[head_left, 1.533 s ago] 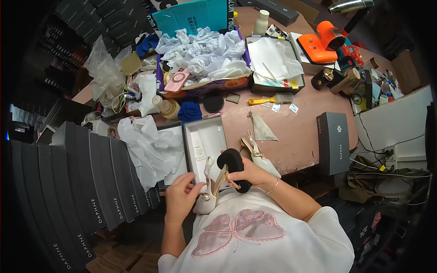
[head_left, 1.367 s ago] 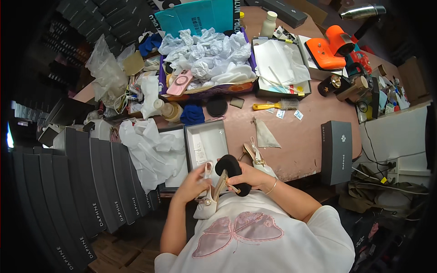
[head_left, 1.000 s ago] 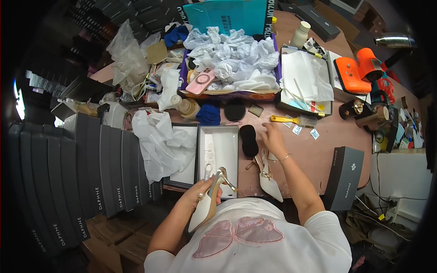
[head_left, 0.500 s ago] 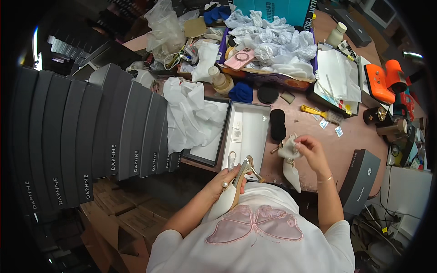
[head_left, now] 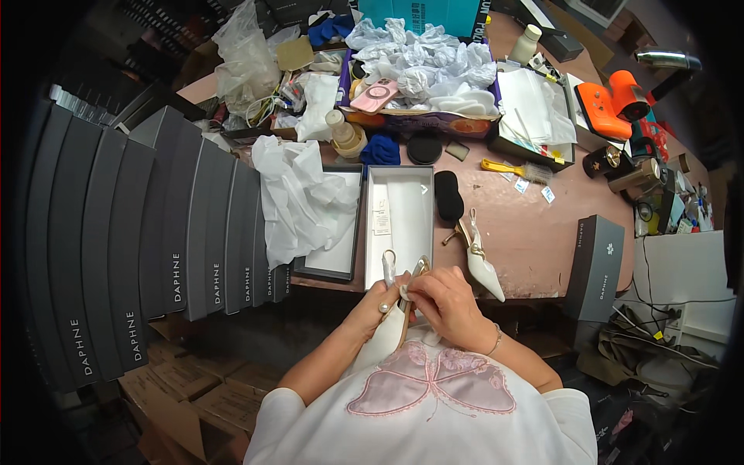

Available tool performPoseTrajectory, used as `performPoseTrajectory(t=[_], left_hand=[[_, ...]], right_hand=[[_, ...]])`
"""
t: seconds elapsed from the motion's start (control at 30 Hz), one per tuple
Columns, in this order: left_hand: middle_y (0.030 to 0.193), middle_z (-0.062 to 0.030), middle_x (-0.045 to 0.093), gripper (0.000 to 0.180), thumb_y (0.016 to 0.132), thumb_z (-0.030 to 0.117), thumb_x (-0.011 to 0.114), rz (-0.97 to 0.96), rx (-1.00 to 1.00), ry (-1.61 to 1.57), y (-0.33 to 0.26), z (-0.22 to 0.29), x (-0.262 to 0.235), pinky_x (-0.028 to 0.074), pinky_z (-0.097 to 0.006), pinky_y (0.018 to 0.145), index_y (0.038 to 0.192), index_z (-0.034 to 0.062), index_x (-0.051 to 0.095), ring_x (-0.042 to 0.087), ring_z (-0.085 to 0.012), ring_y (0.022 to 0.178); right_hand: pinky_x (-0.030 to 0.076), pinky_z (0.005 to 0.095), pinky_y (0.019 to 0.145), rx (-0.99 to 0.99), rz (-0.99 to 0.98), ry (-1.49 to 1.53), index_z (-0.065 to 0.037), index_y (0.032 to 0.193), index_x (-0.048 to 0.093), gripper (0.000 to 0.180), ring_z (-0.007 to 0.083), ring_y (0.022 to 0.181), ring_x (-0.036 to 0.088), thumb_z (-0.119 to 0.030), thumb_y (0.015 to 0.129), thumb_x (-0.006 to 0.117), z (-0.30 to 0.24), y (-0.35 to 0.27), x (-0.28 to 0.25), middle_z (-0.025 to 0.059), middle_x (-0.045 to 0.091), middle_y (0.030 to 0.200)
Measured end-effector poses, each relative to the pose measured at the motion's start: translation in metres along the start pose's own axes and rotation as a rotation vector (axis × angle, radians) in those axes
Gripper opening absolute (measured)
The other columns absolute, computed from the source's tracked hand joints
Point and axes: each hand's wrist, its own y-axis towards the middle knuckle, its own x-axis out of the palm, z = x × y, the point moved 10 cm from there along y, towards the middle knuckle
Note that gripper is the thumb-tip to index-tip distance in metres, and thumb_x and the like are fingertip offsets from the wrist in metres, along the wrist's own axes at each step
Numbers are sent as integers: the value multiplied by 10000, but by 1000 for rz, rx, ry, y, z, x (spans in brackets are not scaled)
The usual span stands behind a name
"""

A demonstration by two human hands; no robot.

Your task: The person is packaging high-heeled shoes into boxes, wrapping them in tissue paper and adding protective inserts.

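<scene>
A row of dark grey boxes (head_left: 132, 232) with white lettering on their ends stands at the left, beside the reddish-brown surface (head_left: 535, 232). On it, an open shoebox (head_left: 399, 225), white inside, lies next to its lid (head_left: 333, 256), which holds crumpled white tissue (head_left: 298, 198). A closed dark box (head_left: 595, 267) rests at the right edge. A teal carton (head_left: 430, 12) stands at the far side behind a tray of wadded paper (head_left: 426, 66). A cream pointed shoe (head_left: 479, 260) lies near a black pad (head_left: 448, 198). Both hands, left (head_left: 370, 304) and right (head_left: 442, 304), grip a matching shoe (head_left: 397, 310) at the near edge, the right pinching a white scrap against it.
</scene>
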Motion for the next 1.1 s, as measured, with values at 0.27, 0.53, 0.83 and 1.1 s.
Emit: performPoseTrajectory(t=[0.27,0.53,0.83,1.1], left_hand=[[704,-38,622,459,967,466,473,19,-43,-27,-12,-7,-5,499,-211,483,894,33,608,611,-96,548],[769,-42,631,429,972,429,483,-50,10,-78,-20,-8,-6,526,-227,509,983,17,604,628,-108,577],[719,-34,604,459,932,500,517,40,-39,-108,-22,-17,-14,533,-225,516,918,46,586,622,-104,556],[721,-34,603,455,941,497,506,72,30,-178,-22,-11,-22,500,-208,495,909,51,591,612,-103,568]], right_hand=[[353,337,671,57,129,-151,-48,874,596,110,241,738,545,-43,792,669,14,4,-2,80,576,794],[349,350,668,-13,79,-211,-56,919,581,187,253,750,522,-36,758,674,6,3,7,78,546,815],[370,360,672,-6,1,-145,-57,1043,595,300,268,750,506,1,752,637,3,4,12,79,532,794],[439,357,683,-124,-134,-5,-46,1002,618,273,268,780,554,26,740,641,-7,15,25,97,571,843]])
